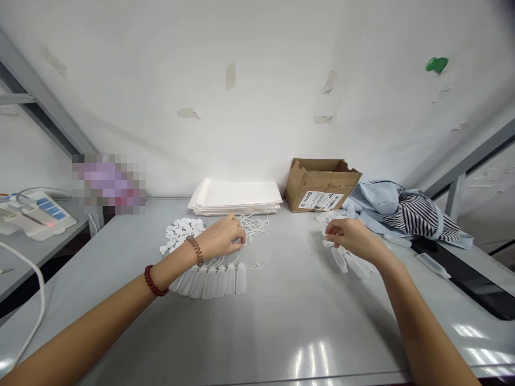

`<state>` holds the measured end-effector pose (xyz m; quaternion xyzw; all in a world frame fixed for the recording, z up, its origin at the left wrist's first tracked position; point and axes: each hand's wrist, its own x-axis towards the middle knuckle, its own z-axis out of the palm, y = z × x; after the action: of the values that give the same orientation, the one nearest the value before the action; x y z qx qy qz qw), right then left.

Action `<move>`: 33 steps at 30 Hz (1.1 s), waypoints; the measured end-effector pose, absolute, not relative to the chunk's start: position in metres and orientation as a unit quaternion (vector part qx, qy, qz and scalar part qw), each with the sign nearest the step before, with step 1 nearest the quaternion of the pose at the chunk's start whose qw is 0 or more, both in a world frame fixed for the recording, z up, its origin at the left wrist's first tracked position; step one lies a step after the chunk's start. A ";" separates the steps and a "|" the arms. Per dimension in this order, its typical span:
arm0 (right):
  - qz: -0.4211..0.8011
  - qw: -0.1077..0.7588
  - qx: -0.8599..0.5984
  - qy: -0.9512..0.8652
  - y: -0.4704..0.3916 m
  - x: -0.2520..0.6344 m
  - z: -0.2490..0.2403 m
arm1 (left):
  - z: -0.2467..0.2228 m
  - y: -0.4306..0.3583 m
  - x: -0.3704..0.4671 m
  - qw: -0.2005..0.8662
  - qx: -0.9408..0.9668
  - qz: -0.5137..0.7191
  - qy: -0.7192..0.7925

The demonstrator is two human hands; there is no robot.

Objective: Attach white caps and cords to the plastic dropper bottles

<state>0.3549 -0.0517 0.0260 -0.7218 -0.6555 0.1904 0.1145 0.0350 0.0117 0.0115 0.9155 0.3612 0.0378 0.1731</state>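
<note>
My left hand [223, 236] is closed in a pinch beside a loose pile of thin white loops [257, 225]; whatever is between the fingertips is too small to make out. Below that wrist lies a row of small translucent squeeze bottles [240, 279], side by side, with white loops at their necks. White caps [179, 230] are heaped behind the left wrist. On the right, my right hand [350, 238] has its fingers curled at the end of a translucent bottle [340, 260] and seems to pinch it. More bottles [360, 266] lie under this hand, partly hidden.
A stack of white sheets or envelopes [237, 195] and an open cardboard box [322, 187] stand against the wall. Blue and striped cloth [418, 214] lies at the right, by a long black object [478, 284]. A white device [44, 214] sits on the left-hand table.
</note>
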 end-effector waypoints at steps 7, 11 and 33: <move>0.207 0.091 -0.732 -0.643 -0.056 0.350 0.031 | 0.014 0.012 0.031 0.266 0.873 0.115 0.394; 0.209 0.079 -0.739 -0.636 -0.058 0.349 0.034 | 0.026 0.016 0.023 0.336 0.804 0.183 0.456; 0.211 -0.092 -0.771 -0.594 -0.059 0.348 0.025 | 0.044 0.020 0.004 0.643 0.473 0.438 0.412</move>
<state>0.3479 -0.0595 0.0249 -0.7710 -0.5937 0.2111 -0.0923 0.0036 0.0197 0.0437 0.4733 0.4124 0.4382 0.6434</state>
